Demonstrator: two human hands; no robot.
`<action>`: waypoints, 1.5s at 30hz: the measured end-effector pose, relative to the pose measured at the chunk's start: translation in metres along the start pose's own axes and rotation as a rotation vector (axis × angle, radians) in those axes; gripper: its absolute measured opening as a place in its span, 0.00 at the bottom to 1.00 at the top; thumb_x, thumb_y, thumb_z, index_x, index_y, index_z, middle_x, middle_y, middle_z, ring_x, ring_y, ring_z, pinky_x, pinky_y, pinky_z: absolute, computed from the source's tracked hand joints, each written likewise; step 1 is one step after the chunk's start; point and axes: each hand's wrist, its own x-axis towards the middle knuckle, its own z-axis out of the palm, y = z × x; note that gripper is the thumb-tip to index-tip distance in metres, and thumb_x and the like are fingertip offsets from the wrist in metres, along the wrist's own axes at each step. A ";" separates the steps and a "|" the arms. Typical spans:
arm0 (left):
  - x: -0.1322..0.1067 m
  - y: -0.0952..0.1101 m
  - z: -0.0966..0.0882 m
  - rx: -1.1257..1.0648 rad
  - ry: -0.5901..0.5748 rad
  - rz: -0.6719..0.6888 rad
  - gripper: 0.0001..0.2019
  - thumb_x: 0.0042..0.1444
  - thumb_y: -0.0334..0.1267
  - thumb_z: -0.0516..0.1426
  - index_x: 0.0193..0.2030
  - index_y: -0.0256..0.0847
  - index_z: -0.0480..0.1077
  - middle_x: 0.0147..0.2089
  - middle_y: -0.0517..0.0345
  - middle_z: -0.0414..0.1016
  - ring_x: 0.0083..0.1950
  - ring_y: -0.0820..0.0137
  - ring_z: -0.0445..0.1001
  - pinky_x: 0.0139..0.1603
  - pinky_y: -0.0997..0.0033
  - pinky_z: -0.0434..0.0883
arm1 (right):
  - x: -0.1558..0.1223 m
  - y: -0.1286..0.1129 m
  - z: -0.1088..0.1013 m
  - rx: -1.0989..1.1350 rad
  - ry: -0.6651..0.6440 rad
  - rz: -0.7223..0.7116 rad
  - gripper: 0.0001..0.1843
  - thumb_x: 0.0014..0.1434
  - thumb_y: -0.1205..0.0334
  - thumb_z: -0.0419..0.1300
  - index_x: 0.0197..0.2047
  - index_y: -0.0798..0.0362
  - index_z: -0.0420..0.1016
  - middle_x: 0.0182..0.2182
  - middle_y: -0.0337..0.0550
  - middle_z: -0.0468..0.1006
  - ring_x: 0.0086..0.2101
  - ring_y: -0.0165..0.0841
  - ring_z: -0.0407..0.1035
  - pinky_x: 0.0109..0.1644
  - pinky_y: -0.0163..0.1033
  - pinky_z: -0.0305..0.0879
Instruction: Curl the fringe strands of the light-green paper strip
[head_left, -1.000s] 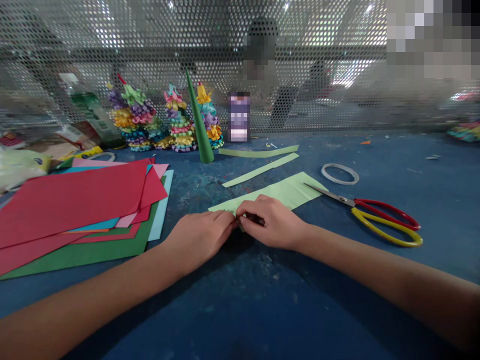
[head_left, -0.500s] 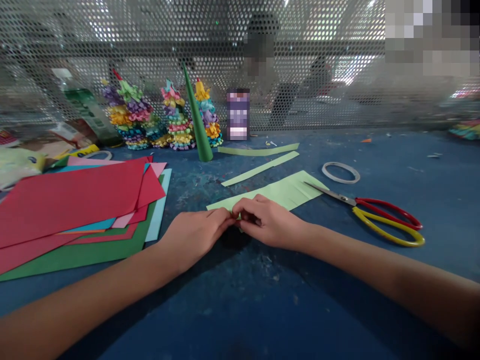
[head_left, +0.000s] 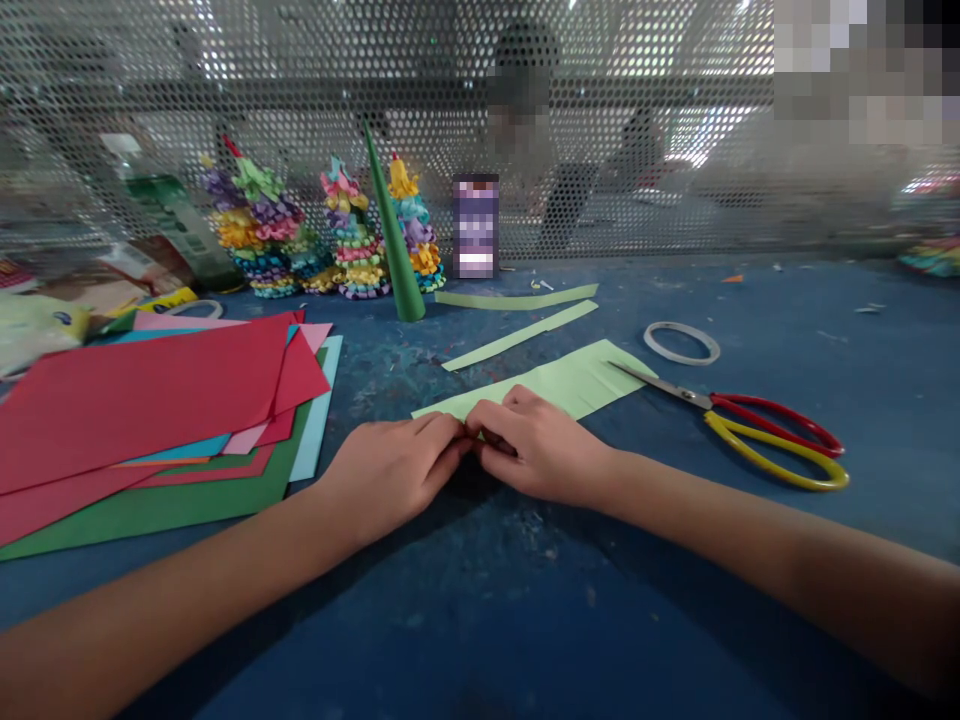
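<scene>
My left hand [head_left: 394,475] and my right hand [head_left: 540,450] meet at the left end of a light green paper sheet [head_left: 559,382], and their fingertips pinch it together. The pinched part is mostly hidden by my fingers, so its shape is hard to make out. Fine cuts fringe the sheet's far edge. To the right of the sheet lie open scissors with red and yellow handles [head_left: 724,415], their blades pointing towards it. Two narrow green paper strips [head_left: 519,335] lie just beyond.
A stack of red, green, pink and blue card [head_left: 150,390] lies left of my left hand. Behind stand a green paper cone [head_left: 394,240], colourful paper trees [head_left: 356,245] and a plastic bottle [head_left: 169,215]. A tape ring [head_left: 681,343] lies right. Perforated metal mesh [head_left: 300,70] bounds the far side.
Both hands stay together on the paper, with only slight finger shifts. The view has tilted a little, so the table items sit slightly higher in the picture.
</scene>
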 end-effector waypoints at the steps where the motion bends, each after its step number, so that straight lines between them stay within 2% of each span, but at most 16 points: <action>1: 0.000 0.000 -0.001 -0.009 0.004 0.016 0.10 0.65 0.41 0.44 0.42 0.42 0.64 0.39 0.60 0.74 0.36 0.67 0.74 0.27 0.72 0.63 | 0.000 0.000 0.000 0.012 0.012 0.009 0.04 0.55 0.70 0.51 0.34 0.52 0.63 0.21 0.35 0.64 0.27 0.30 0.57 0.41 0.39 0.54; 5: 0.001 0.000 0.000 -0.026 0.018 0.049 0.07 0.64 0.39 0.46 0.43 0.42 0.62 0.42 0.60 0.71 0.37 0.69 0.72 0.27 0.73 0.62 | 0.000 -0.001 -0.003 0.130 0.038 0.067 0.06 0.53 0.71 0.51 0.32 0.52 0.64 0.19 0.32 0.63 0.24 0.27 0.56 0.42 0.38 0.55; 9: -0.001 -0.002 0.001 -0.034 0.024 0.081 0.08 0.65 0.38 0.45 0.41 0.42 0.63 0.40 0.60 0.70 0.36 0.70 0.72 0.28 0.73 0.62 | 0.001 -0.001 -0.007 0.214 -0.012 0.038 0.06 0.53 0.72 0.51 0.32 0.52 0.65 0.17 0.29 0.61 0.21 0.25 0.55 0.42 0.38 0.55; 15: 0.000 -0.002 0.002 -0.016 0.062 0.106 0.09 0.65 0.39 0.45 0.41 0.41 0.64 0.39 0.60 0.70 0.36 0.70 0.72 0.28 0.73 0.62 | 0.004 0.005 -0.006 0.381 -0.071 0.076 0.05 0.52 0.72 0.53 0.31 0.53 0.66 0.18 0.30 0.62 0.20 0.23 0.56 0.28 0.32 0.52; 20: 0.000 -0.001 0.003 0.068 0.115 0.185 0.11 0.65 0.38 0.44 0.43 0.41 0.66 0.38 0.58 0.70 0.39 0.68 0.72 0.32 0.71 0.66 | 0.007 0.011 -0.004 0.541 -0.122 0.163 0.05 0.50 0.72 0.55 0.28 0.54 0.67 0.18 0.30 0.63 0.21 0.23 0.56 0.25 0.30 0.51; 28: -0.004 0.001 0.003 0.188 0.206 0.273 0.07 0.64 0.35 0.46 0.41 0.39 0.64 0.35 0.58 0.69 0.36 0.67 0.71 0.30 0.70 0.65 | 0.008 0.015 -0.006 0.781 -0.200 0.252 0.02 0.50 0.71 0.56 0.29 0.56 0.69 0.22 0.35 0.68 0.24 0.25 0.60 0.27 0.31 0.54; 34: -0.003 -0.001 0.004 0.200 0.171 0.338 0.04 0.63 0.32 0.47 0.40 0.39 0.62 0.35 0.57 0.69 0.35 0.67 0.69 0.30 0.70 0.64 | 0.009 0.013 -0.007 0.848 -0.223 0.269 0.01 0.49 0.70 0.57 0.28 0.56 0.68 0.22 0.34 0.67 0.25 0.25 0.59 0.28 0.32 0.53; 38: -0.003 -0.001 0.001 0.227 0.174 0.394 0.06 0.63 0.31 0.46 0.42 0.39 0.63 0.36 0.56 0.69 0.34 0.67 0.68 0.30 0.70 0.64 | 0.010 0.013 -0.010 0.867 -0.267 0.240 0.04 0.48 0.73 0.55 0.27 0.56 0.68 0.21 0.32 0.64 0.23 0.24 0.56 0.27 0.31 0.51; 41: -0.004 0.000 -0.002 0.248 0.180 0.431 0.08 0.63 0.30 0.46 0.44 0.38 0.63 0.35 0.56 0.69 0.33 0.67 0.67 0.30 0.70 0.64 | 0.011 0.014 -0.012 0.816 -0.291 0.204 0.05 0.48 0.74 0.54 0.27 0.56 0.67 0.20 0.31 0.64 0.23 0.23 0.55 0.26 0.31 0.50; 45: -0.004 -0.002 0.001 0.197 0.143 0.386 0.07 0.63 0.31 0.46 0.43 0.40 0.64 0.36 0.57 0.70 0.35 0.67 0.67 0.31 0.70 0.64 | 0.010 0.012 -0.010 0.645 -0.240 0.153 0.05 0.50 0.73 0.55 0.29 0.55 0.68 0.22 0.33 0.67 0.24 0.24 0.58 0.27 0.31 0.51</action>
